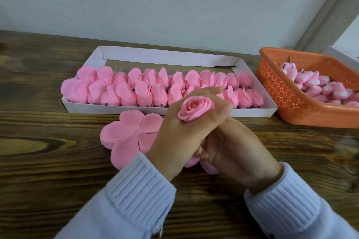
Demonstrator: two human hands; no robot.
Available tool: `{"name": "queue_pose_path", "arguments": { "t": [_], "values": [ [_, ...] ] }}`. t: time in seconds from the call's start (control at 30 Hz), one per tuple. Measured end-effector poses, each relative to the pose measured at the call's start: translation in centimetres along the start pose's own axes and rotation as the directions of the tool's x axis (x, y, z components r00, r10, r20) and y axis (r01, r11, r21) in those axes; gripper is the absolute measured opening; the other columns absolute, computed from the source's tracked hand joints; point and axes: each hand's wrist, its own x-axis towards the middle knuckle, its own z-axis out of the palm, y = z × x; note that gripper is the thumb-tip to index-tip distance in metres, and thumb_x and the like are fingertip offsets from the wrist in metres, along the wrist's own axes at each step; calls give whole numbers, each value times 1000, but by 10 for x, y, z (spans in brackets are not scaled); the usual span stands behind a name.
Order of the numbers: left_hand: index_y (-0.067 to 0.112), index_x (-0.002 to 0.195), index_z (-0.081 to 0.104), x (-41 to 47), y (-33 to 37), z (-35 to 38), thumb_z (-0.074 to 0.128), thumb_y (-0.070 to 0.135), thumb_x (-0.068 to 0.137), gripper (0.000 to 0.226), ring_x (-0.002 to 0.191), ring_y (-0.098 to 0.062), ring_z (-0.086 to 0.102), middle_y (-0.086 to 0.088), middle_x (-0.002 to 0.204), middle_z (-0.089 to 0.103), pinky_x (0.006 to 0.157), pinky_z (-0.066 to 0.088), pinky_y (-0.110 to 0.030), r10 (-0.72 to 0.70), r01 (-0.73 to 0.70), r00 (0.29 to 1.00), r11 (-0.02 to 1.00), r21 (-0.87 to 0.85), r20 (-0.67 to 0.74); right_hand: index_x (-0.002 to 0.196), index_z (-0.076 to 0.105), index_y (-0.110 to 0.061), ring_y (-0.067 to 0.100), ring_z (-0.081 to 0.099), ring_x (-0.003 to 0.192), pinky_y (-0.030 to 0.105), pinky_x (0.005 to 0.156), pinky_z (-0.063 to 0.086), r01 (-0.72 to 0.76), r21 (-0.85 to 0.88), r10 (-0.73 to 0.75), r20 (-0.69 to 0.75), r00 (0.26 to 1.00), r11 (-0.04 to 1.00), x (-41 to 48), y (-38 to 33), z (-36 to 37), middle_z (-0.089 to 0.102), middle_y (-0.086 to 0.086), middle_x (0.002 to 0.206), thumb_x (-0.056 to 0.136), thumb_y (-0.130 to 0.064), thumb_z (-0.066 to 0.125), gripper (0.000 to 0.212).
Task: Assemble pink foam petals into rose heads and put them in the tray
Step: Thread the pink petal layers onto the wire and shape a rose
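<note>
Rose bud (195,111) between fingers of left hand (174,134), right hand (235,149) curled beneath.

One head-worn wide-angle view, aimed forward and down.
Looks from above the near side of the counter (38,161) toward the wall (174,2) behind it; close over the left hand (174,137) and right hand (239,147) at centre, tray (165,56) beyond, basket (291,103) cut off at the right edge.

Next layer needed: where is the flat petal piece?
Head view: the flat petal piece lies on the table, left of centre, just before the white tray, partly hidden by the left hand holding the rose.
</note>
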Motion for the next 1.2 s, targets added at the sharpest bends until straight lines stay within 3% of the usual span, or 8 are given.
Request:
{"name": "queue_pose_path", "arguments": {
  "t": [0.13, 0.33, 0.5, 0.63, 0.8, 0.97, 1.1, 1.2],
  "values": [
    [25, 77, 71, 0, -1, 0, 70, 41, 66, 19, 84, -4, 70, 13, 98, 71, 55, 55, -33, 57, -56, 997, 998, 18, -42, 124, 48, -2, 18, 52, 73, 26, 58, 38, 38, 99, -44, 66, 997, 994, -2, -4, 2, 51, 21, 100, 84, -20, 50, 44],
    [34, 82, 74, 0, 2, 0, 69, 42, 70, 15, 54, -15, 58, 9, 96, 72, 43, 44, -21, 16, -15, 998, 1000, -27, 68, 107, 56, 0, 19, 47, 60, 28, 56, 38, -11, 50, 11, 16, 1000, 999, -1, -2, -3, 46, 16, 76, 86, -28, 55, 36],
    [32, 72, 70, 1, 5, -2, 63, 53, 67, 23, 76, -22, 69, -5, 87, 70, 55, 54, -51, -14, 14, 1000, 1000, -12, -17, 127, 53, -8, 15, 55, 75, 27, 63, 41, 82, 76, -91, 132, 987, 994, -4, 0, -1, 55, 13, 92, 83, -27, 69, 50],
    [30, 76, 72, -1, 5, -1, 67, 40, 71, 12, 47, -6, 57, 5, 95, 72, 36, 40, -17, 41, -38, 996, 998, -41, 85, 111, 46, 11, 21, 43, 66, 30, 57, 32, 29, -13, -29, 35, 999, 999, -2, 0, -2, 39, 21, 86, 91, -25, 45, 41],
    [31, 66, 71, 0, 3, -1, 69, 44, 66, 13, 69, -17, 67, 6, 91, 72, 52, 50, -44, 22, -23, 1000, 999, -44, -12, 117, 46, 0, 12, 54, 68, 26, 59, 39, 78, 59, -84, 106, 991, 995, -4, -1, 0, 55, 11, 84, 87, -24, 57, 39],
    [30, 68, 72, -1, 3, 0, 69, 42, 65, 13, 39, -7, 54, 0, 86, 72, 38, 44, -17, 13, -12, 1000, 994, -106, 6, 86, 48, -1, 7, 39, 45, 20, 49, 36, 23, 27, -24, 49, 999, 999, -3, 1, -1, 49, 7, 60, 93, -22, 42, 22],
    [28, 66, 71, 0, 1, 1, 68, 45, 66, 17, 59, -26, 61, 3, 85, 72, 51, 51, -37, 28, -33, 998, 997, -70, -61, 95, 59, -6, 12, 43, 50, 23, 53, 39, 27, 45, -30, 55, 998, 999, -4, 0, 0, 52, 5, 60, 89, -19, 43, 22],
    [24, 65, 68, 0, 2, -1, 70, 38, 67, 15, 53, -11, 63, 6, 89, 72, 39, 49, -25, 9, -13, 1000, 990, -144, -29, 96, 55, -4, 7, 28, 45, 20, 47, 29, 41, 85, -49, 105, 993, 996, -4, -1, 1, 49, 0, 60, 87, -14, 48, 15]
  ]
}}
